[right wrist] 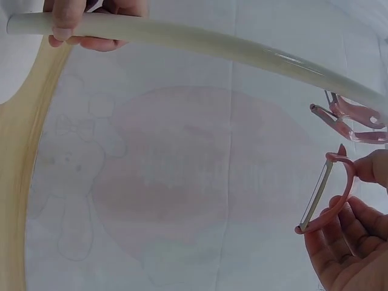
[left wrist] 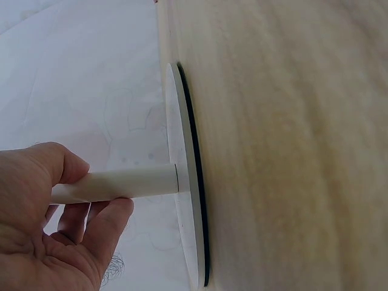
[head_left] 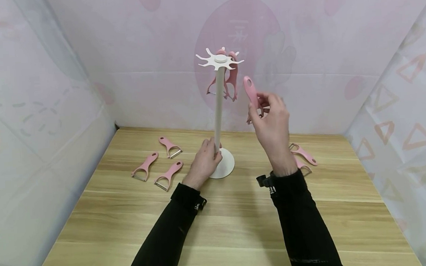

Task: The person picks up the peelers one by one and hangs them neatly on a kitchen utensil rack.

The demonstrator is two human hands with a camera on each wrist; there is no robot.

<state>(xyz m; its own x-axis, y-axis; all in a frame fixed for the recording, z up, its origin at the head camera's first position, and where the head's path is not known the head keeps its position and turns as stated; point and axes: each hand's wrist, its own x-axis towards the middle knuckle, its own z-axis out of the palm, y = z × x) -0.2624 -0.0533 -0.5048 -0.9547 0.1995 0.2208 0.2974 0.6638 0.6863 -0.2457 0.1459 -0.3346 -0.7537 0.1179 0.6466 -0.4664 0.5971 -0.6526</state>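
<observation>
A white stand with a round base and a ring of hooks on top rises from the table. Low on its pole, my left hand grips it just above the base; the left wrist view shows thumb and fingers around the pole. To the right of the stand, my right hand pinches a pink peeler near its head, handle end up and apart from the hooks. In the right wrist view the blade of this peeler shows. Pink peelers hang from the hooks at the back.
Several pink peelers lie on the wooden table: a group left of the base, including one peeler nearest my left wrist, and others, such as one peeler, beside my right forearm. A patterned cloth wall stands behind.
</observation>
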